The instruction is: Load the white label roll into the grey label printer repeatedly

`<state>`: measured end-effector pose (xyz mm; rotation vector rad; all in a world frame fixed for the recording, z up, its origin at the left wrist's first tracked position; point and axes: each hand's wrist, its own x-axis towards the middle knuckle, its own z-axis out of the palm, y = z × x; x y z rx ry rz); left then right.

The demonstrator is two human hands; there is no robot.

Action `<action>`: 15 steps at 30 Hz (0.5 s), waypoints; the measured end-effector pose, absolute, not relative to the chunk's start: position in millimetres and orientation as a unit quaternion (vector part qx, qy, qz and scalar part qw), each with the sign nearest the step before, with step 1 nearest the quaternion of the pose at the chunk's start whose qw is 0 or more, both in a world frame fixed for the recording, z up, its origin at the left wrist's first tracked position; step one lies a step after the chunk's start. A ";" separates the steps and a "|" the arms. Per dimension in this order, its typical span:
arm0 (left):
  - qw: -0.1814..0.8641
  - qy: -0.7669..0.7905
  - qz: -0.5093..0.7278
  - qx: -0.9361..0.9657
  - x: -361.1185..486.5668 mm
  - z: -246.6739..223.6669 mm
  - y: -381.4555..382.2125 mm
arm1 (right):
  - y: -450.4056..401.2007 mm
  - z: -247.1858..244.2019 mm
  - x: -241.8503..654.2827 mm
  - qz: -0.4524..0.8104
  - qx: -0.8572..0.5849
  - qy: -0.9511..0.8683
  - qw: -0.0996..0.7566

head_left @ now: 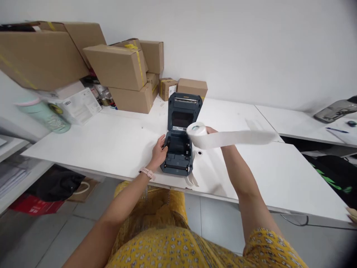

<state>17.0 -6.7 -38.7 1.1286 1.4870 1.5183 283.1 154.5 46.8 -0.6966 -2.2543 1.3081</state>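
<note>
Holding the roll (197,138), my right hand (212,130) is partly hidden behind it. I see the roll at 2 o'clock from the middle of the open printer (177,158), its paper tail (242,139) pointing to 3. My left hand (159,152) touches the printer at 9; I can't tell if it pinches. Boxes (117,67) sit at 11.

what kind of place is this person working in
Probably a packing or shipping workspace, judging by the stacked, yellow-taped brown cardboard boxes, the open dark-blue plastic label printer and the round white paper roll.
</note>
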 end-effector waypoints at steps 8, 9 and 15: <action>0.381 0.570 0.594 0.421 17.0 -40.5 -3.9 | 117.9 84.3 204.0 0.256 -0.265 -0.929 0.044; 0.381 0.572 0.592 0.421 16.9 -40.2 -4.0 | 112.1 86.5 199.8 0.223 -0.283 -0.933 0.027; 0.371 0.612 0.551 0.429 16.5 -30.0 -10.4 | 83.3 76.8 198.1 0.216 -0.347 -0.913 0.018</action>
